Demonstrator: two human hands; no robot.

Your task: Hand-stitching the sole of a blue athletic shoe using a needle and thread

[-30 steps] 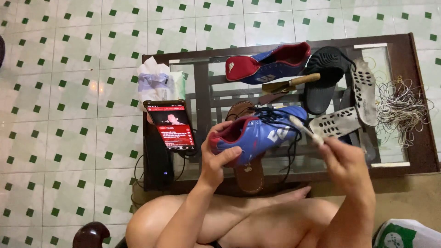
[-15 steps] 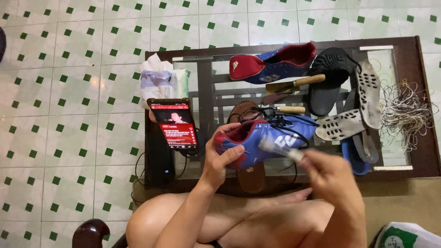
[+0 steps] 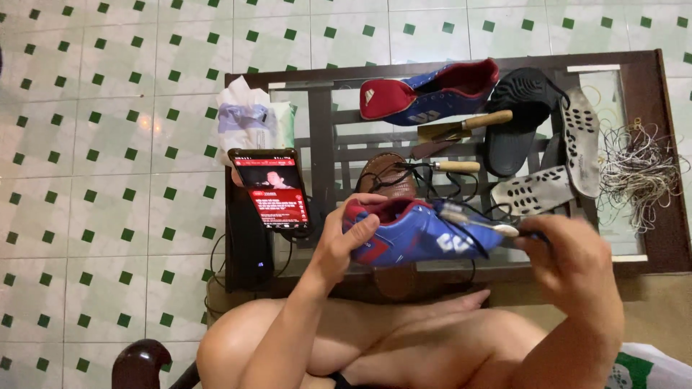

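Observation:
My left hand (image 3: pixel 344 241) grips the heel end of a blue and red sports shoe (image 3: pixel 414 234), held on its side above the near edge of a glass-topped table (image 3: pixel 663 238). My right hand (image 3: pixel 569 256) is closed on a thin white-handled tool (image 3: pixel 479 221) whose tip lies against the shoe's toe end, with a dark thread running from it. The matching second shoe (image 3: pixel 432 92) lies at the back of the table.
A phone (image 3: pixel 272 191) with a lit screen leans at the table's left, next to a tissue pack (image 3: pixel 249 122). On the glass lie two wooden-handled tools (image 3: pixel 461 126), a black sandal (image 3: pixel 519 115), grey insoles (image 3: pixel 580 140), a brown sole (image 3: pixel 382 176) and a tangle of thread (image 3: pixel 641 166).
My right hand has drawn the tool and thread rightward, away from the shoe's toe. The left hand keeps its hold on the heel; the shoe has tilted a little.

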